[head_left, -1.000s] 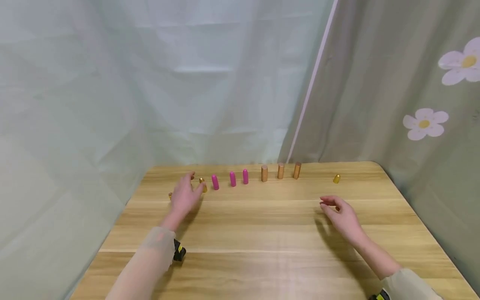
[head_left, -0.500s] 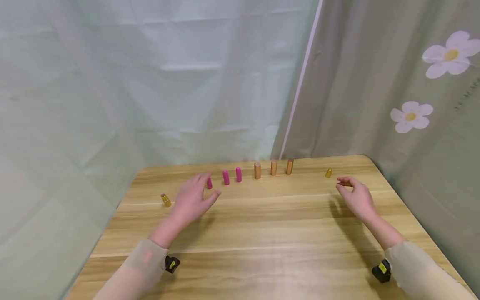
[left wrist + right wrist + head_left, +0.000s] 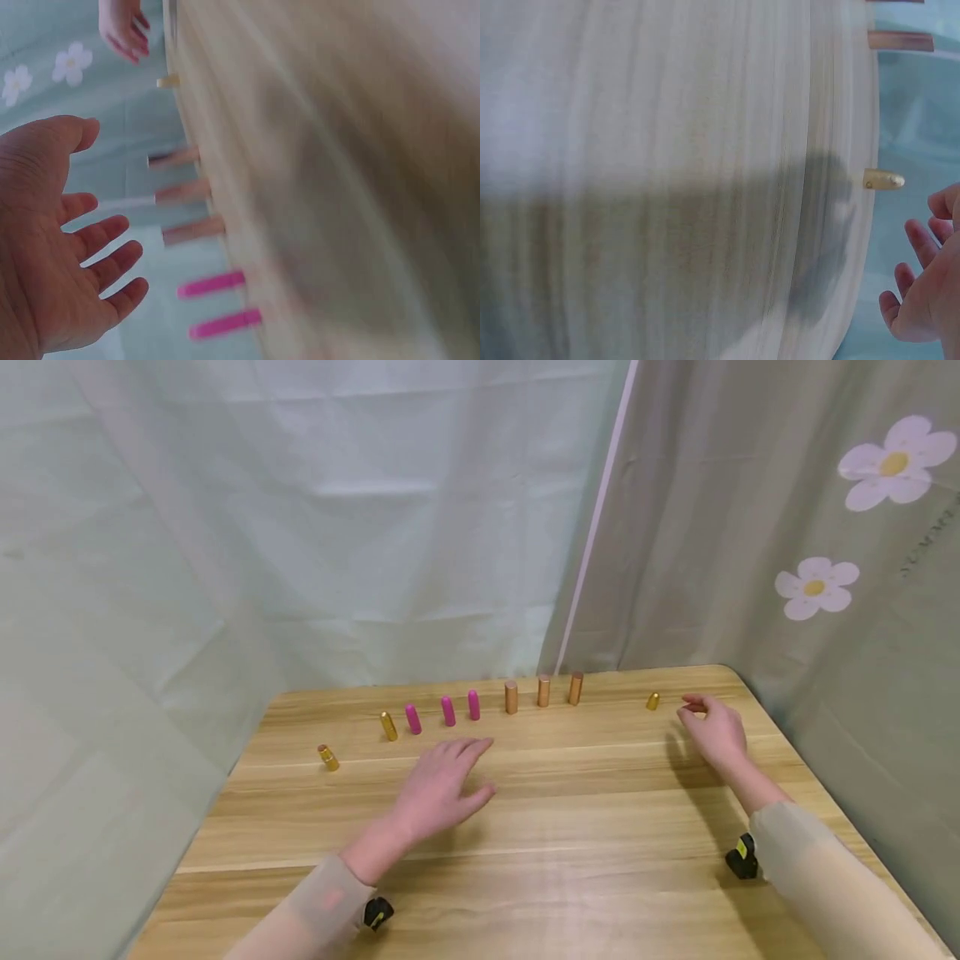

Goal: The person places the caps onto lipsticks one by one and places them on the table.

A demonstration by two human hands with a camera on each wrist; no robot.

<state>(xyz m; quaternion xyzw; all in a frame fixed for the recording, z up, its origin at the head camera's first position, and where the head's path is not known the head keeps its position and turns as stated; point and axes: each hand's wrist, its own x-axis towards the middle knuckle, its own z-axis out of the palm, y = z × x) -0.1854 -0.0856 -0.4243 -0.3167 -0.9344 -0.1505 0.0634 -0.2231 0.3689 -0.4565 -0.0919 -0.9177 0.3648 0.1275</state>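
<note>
My left hand (image 3: 442, 785) hovers over the middle of the table, fingers spread and holding nothing; the left wrist view shows its bare palm (image 3: 45, 262). Beyond it stand three pink tubes (image 3: 448, 712) in a row, with a gold round-topped tube (image 3: 388, 727) at their left end. Farther left is a gold lipstick tube (image 3: 327, 757) with a reddish top. My right hand (image 3: 714, 731) is just right of a small gold domed cap (image 3: 653, 701), apart from it. In the right wrist view its fingers bend loosely around nothing, beside the gold cap (image 3: 883, 179).
Three copper cylinders (image 3: 543, 692) stand near the back edge of the wooden table (image 3: 570, 877). A pale curtain (image 3: 360, 527) hangs close behind the table, and a grey-green one with white flowers (image 3: 816, 588) is at the right.
My left hand has moved right and nearer from the gold round-topped tube, leaving it standing. My right hand has moved forward and right, to beside the small gold cap. The head view has shifted.
</note>
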